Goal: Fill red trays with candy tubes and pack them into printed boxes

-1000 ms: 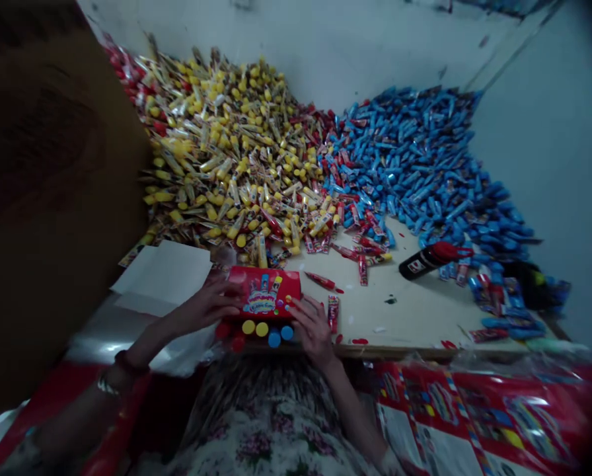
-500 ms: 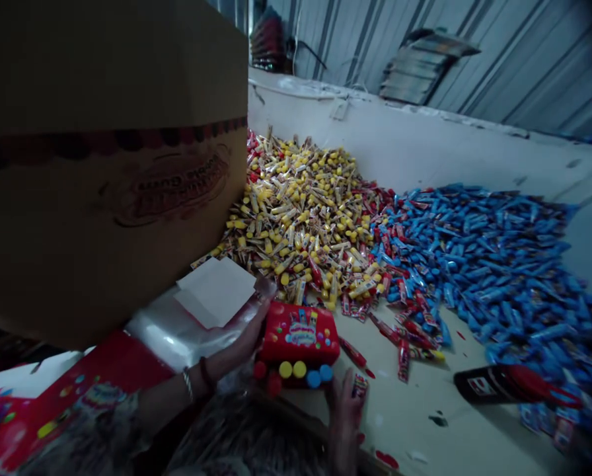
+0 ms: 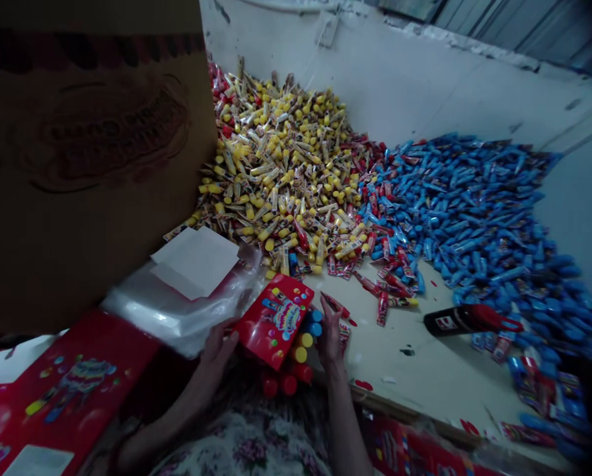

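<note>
Both my hands hold a small red printed box (image 3: 275, 319) at the table's near edge. Round caps of red, yellow and blue tubes (image 3: 300, 350) stick out of its open end. My left hand (image 3: 219, 348) grips the box's left lower corner with curled fingers. My right hand (image 3: 330, 330) steadies its right side by the tube caps, fingers upright against it. The box is tilted, its open end turned toward me and to the right.
Heaps of yellow tubes (image 3: 281, 165) and blue tubes (image 3: 469, 211) cover the white table (image 3: 439, 370), with red ones (image 3: 385, 291) between. A large cardboard carton (image 3: 88, 152) stands left. Clear bags with white paper (image 3: 191, 264), flat red boxes (image 3: 63, 396) and a black-and-red tool (image 3: 467, 319) lie nearby.
The box has been turned from level to tilted, with its open end swung right and down. My view has shifted left and up and then back down toward the table.
</note>
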`<state>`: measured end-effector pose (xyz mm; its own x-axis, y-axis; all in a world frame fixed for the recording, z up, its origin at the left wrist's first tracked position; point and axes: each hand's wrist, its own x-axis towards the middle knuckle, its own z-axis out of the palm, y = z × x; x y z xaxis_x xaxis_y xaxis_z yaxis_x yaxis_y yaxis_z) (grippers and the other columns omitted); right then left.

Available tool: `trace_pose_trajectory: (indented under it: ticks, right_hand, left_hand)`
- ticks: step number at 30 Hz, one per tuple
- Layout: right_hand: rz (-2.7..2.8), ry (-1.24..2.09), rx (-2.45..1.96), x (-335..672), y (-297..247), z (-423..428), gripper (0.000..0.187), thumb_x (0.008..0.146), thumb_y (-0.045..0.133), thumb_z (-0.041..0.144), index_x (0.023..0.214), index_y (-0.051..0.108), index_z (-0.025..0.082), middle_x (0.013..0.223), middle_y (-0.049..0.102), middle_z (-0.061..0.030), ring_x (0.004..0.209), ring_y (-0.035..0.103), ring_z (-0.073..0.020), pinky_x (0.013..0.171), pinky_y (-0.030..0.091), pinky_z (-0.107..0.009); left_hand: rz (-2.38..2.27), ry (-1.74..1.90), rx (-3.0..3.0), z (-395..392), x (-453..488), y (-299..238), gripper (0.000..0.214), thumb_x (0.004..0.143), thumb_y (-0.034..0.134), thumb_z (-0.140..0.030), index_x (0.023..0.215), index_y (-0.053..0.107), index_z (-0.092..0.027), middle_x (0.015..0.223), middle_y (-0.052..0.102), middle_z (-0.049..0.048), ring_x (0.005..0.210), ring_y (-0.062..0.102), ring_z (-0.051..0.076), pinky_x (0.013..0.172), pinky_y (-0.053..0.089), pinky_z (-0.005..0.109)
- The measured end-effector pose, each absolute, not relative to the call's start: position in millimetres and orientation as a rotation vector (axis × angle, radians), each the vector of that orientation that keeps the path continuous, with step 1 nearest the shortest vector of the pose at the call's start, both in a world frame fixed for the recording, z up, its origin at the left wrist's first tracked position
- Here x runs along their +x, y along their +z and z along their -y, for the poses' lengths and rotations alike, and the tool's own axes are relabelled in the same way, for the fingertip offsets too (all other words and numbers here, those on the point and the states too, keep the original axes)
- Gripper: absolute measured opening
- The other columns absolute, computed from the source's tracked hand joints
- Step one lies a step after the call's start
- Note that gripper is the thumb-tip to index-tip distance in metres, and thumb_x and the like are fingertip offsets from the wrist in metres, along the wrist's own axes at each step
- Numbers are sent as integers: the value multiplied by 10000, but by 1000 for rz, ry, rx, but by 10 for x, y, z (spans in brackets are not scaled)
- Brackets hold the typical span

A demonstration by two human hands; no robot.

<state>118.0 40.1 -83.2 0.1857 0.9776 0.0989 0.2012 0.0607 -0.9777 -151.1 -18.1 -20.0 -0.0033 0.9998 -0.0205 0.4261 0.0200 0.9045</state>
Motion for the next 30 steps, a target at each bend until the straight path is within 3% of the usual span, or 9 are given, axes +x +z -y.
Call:
trace_pose_trajectory:
  ticks: [3,7,10,13,17,20,23,27,30]
  right_hand:
    - [1084,770,-1494,1194,-957,-273,556,957,269,513,1292,549,168,1171,661,-144,1069,632,-230,911,486,-423]
    - [1447,489,-1552,1390,-1144,-255,498,820,540,545,1120,663,168,1185,647,-155,1150,562,-287,990,416,-521]
    - [1529,527,-1575,1617,-1093,-481,457,864,491,508,1077,682,152,1158,662,-160,1115,587,-264,990,420,-508]
    - [1404,615,-1611,1744,-850,-709,490,895,453,512,1104,667,122,1152,665,-170,1093,602,-245,1003,415,-484]
    - [1349,980,-1383,1574,-488,-662,516,945,348,527,1238,589,176,1237,628,-125,1135,588,-209,1015,423,-441]
    - [1415,1148,-1237,1316,-341,-461,530,963,275,531,1318,521,223,1342,555,-87,1241,511,-192,1066,386,-415]
    - [1423,1069,-1233,1120,-321,-336,522,948,327,530,1319,519,216,1376,518,-85,1287,462,-207,1088,361,-411]
    - [1368,949,-1258,1000,-434,-328,423,942,401,444,1265,552,215,1365,514,-81,1283,454,-206,1099,343,-413]
    - [1345,937,-1278,965,-540,-320,406,949,378,427,1277,531,243,1362,504,-71,1280,444,-202,1113,314,-429]
  left_hand:
    - [-1618,891,1619,42,-1577,84,341,956,372,-414,1197,557,-258,1165,612,59,1092,580,215,928,502,413]
    - [-1211,740,2183,-197,-1360,477,483,926,461,-418,1390,418,-291,1455,420,70,1330,402,245,1091,362,445]
    - [-899,445,2507,-292,-1174,493,726,848,525,-573,1470,284,-287,1522,320,68,1420,231,307,1137,241,525]
    - [-767,346,2599,-293,-1118,329,951,717,582,-705,1480,261,-237,1520,310,113,1431,156,361,1133,169,583]
    - [-723,246,2618,-251,-1160,210,1064,644,661,-693,1490,229,-214,1539,246,136,1429,118,399,1117,120,631]
    - [-739,163,2619,-277,-1177,240,999,678,707,-573,1486,239,-218,1551,212,125,1427,112,409,1107,142,639]
    - [-663,153,2652,-368,-1200,228,788,790,660,-439,1465,294,-260,1541,257,78,1432,147,364,1128,180,587]
    - [-562,228,2738,-436,-1255,76,617,868,552,-492,1428,351,-327,1491,377,13,1444,138,308,1150,168,550]
    - [-549,317,2817,-390,-1297,-5,605,883,536,-477,1430,346,-301,1471,411,17,1456,57,287,1162,107,564]
